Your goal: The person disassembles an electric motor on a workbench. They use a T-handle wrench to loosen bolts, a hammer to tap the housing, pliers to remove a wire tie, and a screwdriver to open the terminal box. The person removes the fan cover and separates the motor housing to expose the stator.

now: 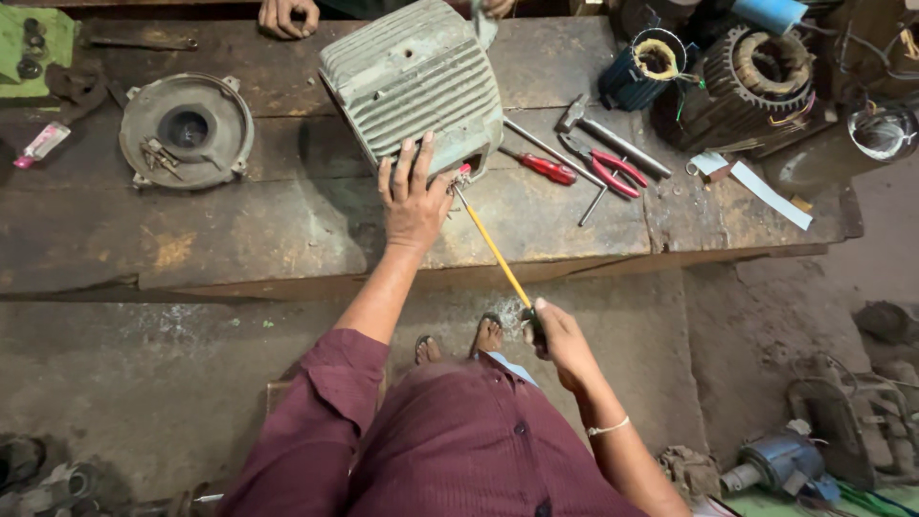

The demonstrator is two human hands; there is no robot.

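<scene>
Our left hand (414, 196) lies flat, fingers open, on the finned motor housing (414, 91); right hand (560, 340) grips a yellow rod (493, 247) whose tip reaches the housing's near edge.

We see the scene in soft, even daylight, moderately bright, with no harsh glare. The ribbed grey-green metal motor housing (414, 88) at upper centre throws a diffuse shadow to its left onto the worn dark wooden table (239, 239), so the light seems to come from the right. A faint sheen sits on the shiny metal cylinder (881, 134) at upper right. Focus is sharp in the middle. The wide lens bends the table's edges, and the lower corners look dimmer and softer.
</scene>
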